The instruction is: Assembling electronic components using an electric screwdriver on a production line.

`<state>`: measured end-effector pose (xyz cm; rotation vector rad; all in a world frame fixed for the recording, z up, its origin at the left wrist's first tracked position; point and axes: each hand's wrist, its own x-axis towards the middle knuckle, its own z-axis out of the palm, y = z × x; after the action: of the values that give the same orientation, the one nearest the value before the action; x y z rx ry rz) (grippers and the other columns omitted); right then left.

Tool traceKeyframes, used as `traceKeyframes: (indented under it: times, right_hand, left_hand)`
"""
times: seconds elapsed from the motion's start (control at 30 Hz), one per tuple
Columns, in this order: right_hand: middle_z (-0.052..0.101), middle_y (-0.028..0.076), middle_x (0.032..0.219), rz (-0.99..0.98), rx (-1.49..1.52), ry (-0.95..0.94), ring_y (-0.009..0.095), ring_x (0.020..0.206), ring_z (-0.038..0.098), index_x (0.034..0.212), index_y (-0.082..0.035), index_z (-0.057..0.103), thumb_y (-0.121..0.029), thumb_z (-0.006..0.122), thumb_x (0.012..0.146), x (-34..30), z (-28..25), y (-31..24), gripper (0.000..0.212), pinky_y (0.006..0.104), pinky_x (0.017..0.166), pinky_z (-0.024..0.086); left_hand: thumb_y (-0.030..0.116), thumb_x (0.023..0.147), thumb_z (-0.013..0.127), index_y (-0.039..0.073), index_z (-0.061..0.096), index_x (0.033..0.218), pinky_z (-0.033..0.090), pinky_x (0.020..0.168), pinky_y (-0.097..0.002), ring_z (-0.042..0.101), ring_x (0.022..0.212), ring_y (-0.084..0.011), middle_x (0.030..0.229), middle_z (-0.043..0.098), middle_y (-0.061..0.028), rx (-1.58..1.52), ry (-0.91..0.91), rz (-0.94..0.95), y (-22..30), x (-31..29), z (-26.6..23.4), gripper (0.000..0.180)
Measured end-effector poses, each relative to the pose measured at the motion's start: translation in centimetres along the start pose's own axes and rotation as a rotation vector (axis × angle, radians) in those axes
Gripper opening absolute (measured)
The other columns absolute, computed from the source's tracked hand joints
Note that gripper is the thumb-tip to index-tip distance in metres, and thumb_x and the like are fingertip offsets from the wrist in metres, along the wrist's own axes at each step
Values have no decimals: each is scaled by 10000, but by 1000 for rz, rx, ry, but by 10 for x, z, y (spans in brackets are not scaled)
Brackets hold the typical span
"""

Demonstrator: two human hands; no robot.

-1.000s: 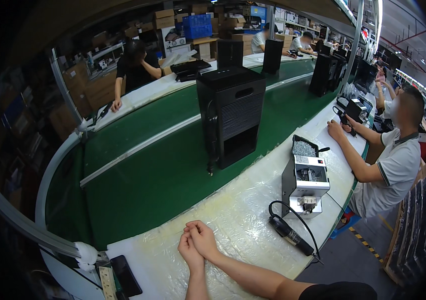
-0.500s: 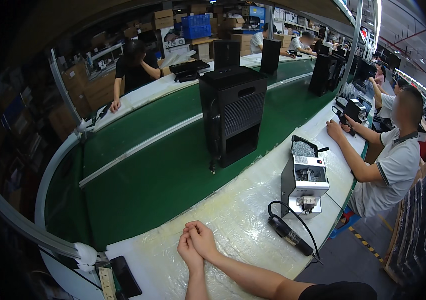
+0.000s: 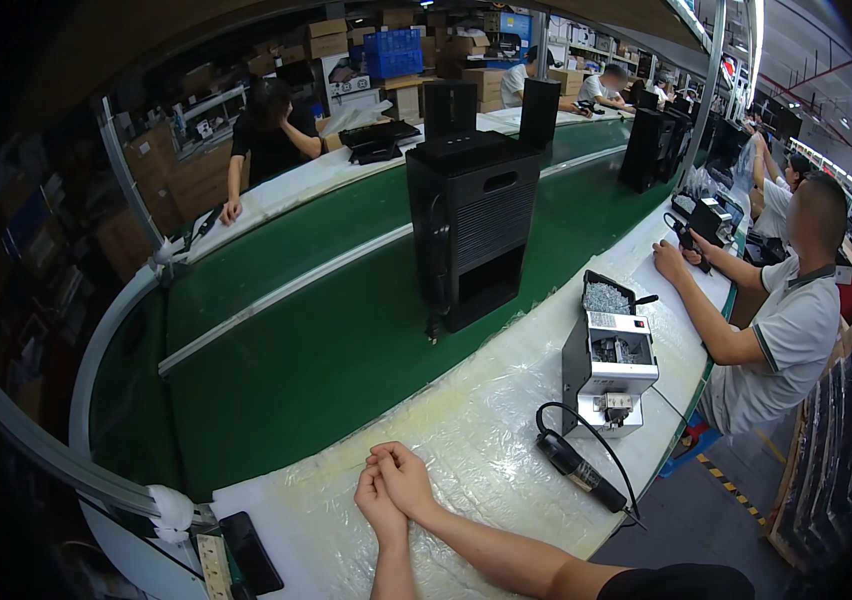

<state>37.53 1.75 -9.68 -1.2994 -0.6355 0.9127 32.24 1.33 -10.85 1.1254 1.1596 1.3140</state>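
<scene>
My left hand (image 3: pixel 378 507) and my right hand (image 3: pixel 407 484) rest together on the plastic-covered bench (image 3: pixel 476 440). Both have curled fingers, with the right hand lying against the left and their fingertips meeting. Nothing shows in either one. To the right of them lies a black electric screwdriver (image 3: pixel 580 470) with a looped cable. Just beyond it stands a silver screw feeder (image 3: pixel 609 370), with a black tray of small screws (image 3: pixel 606 296) behind it. A tall black appliance housing (image 3: pixel 476 230) stands upright on the green conveyor (image 3: pixel 286 390), out of reach of my hands.
A dark phone (image 3: pixel 251 553) and a power strip (image 3: pixel 214 568) lie at the bench's left end. A co-worker in a pale shirt (image 3: pixel 796 310) sits to the right, holding a black tool. Another person (image 3: pixel 271 140) sits across the conveyor. More black housings (image 3: pixel 648 147) stand farther along.
The near black housing has shifted slightly right along the conveyor, while those on the far side moved slightly left. A distant co-worker has raised clear plastic. My hands have stayed still.
</scene>
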Motion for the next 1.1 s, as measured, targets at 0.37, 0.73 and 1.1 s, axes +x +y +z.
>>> traceKeyframes:
  times: [0.37,0.73,1.1]
  right_hand:
    - [713,115,927,2,-7,0,162,865,668,1059,32,651,-127,525,999,0,0,-1,211,284,791,533]
    - [697,112,913,34,132,30,176,825,684,1087,20,622,-173,495,1028,1,6,2,238,297,744,546]
    - [688,123,899,-52,35,14,161,776,678,1078,42,604,-151,505,1026,-4,8,0,224,283,721,538]
  left_hand:
    - [31,998,527,-28,650,913,504,781,-272,597,845,-113,905,671,-47,-17,-12,-4,-8,1,-2,160]
    - [35,1000,483,14,582,1109,498,762,-272,612,846,-158,1001,632,-73,-273,112,11,7,3,-6,149]
    - [430,1018,382,118,408,1422,403,1048,-578,327,1425,-343,1476,406,-168,-1150,-154,50,115,8,-44,511]
